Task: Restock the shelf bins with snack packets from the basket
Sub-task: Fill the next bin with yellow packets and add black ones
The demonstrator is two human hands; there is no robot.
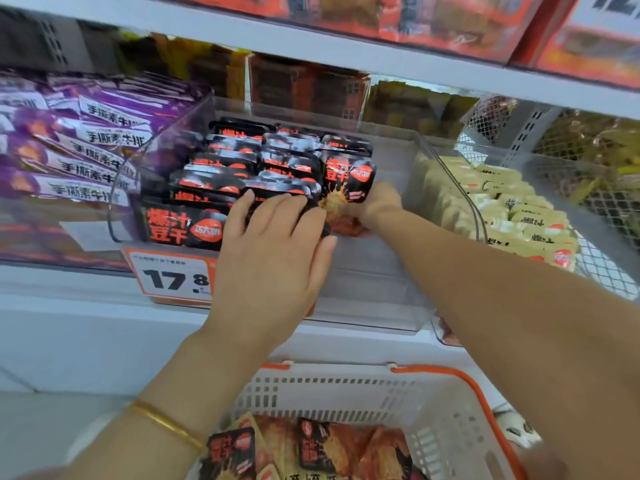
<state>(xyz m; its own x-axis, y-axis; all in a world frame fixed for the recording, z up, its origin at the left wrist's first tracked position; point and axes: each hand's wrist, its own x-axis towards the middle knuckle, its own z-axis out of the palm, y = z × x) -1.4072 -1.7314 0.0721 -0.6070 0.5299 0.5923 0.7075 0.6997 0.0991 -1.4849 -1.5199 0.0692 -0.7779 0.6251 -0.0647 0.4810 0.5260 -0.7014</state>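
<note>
A clear shelf bin [374,271] holds rows of black and red snack packets [221,168] on its left side. My left hand [273,244] lies flat with straight fingers against the front packets of the middle row. Deeper in the bin, my right hand [374,206] grips one black and red packet [348,183] and holds it upright at the right end of the rows. Below, a white basket [346,393] with orange handles holds more of the same packets [304,452].
A bin of purple packets [76,140] stands to the left, a bin of pale yellow packets [502,209] to the right. An orange price tag [169,277] reading 17.8 hangs on the bin front. The shelf above [346,46] carries red boxes.
</note>
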